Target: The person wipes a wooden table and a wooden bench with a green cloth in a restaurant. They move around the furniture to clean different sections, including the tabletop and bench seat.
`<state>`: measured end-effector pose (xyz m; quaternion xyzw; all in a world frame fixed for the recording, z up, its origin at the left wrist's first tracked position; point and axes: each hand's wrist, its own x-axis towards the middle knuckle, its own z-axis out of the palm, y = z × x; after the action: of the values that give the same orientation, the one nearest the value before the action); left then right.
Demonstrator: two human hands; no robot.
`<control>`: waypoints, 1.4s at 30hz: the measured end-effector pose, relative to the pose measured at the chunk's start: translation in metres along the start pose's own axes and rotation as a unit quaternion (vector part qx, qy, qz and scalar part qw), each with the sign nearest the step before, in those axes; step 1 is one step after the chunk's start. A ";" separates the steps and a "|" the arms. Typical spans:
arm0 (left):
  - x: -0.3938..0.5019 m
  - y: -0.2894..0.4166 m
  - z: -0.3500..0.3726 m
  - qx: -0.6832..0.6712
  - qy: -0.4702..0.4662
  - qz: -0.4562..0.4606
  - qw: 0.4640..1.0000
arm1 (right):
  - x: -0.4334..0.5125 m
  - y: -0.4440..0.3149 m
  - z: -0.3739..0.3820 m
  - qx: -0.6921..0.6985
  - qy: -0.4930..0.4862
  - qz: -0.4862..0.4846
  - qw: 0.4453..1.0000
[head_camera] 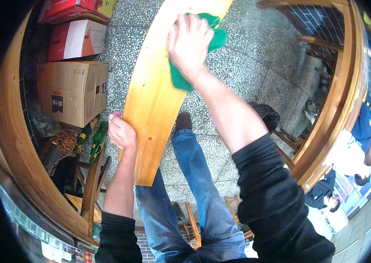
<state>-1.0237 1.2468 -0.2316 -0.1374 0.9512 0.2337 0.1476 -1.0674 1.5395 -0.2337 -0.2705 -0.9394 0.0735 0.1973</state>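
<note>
A long varnished wooden plank (149, 108) stretches away in front of me, its near end above my left thigh. My right hand (190, 39) lies flat on a green cloth (181, 77), pressing it against the far part of the plank. Part of the cloth hangs over the plank's right edge. At the plank's left edge is my left hand (122, 131), its fingers curled in a loose fist with nothing visible in them. My left wrist rests close along that edge.
Cardboard boxes (70, 88) line the left side, with green glass bottles (99, 141) and a wooden stool (95, 184) nearer me. Speckled terrazzo floor (238, 85) lies below. A wooden counter edge (333, 108) curves along the right; people (323, 194) are beyond it.
</note>
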 end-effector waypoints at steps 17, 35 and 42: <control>-0.079 -0.175 -0.104 -0.314 -0.072 -0.069 0.944 | -0.353 -0.208 -0.099 0.154 -0.228 -0.173 0.946; -0.396 -0.501 -0.528 0.195 -0.369 -0.345 0.841 | -0.078 -0.052 -0.034 0.157 -0.196 -0.356 0.900; -0.262 -0.356 -0.364 -0.013 -0.349 -0.246 0.904 | -0.103 -0.080 -0.024 0.098 -0.141 -0.217 0.961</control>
<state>-0.7441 0.8176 0.0232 -0.2782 0.7717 0.2352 0.5214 -1.0163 1.4175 -0.2266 -0.0265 -0.9820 0.1581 0.1001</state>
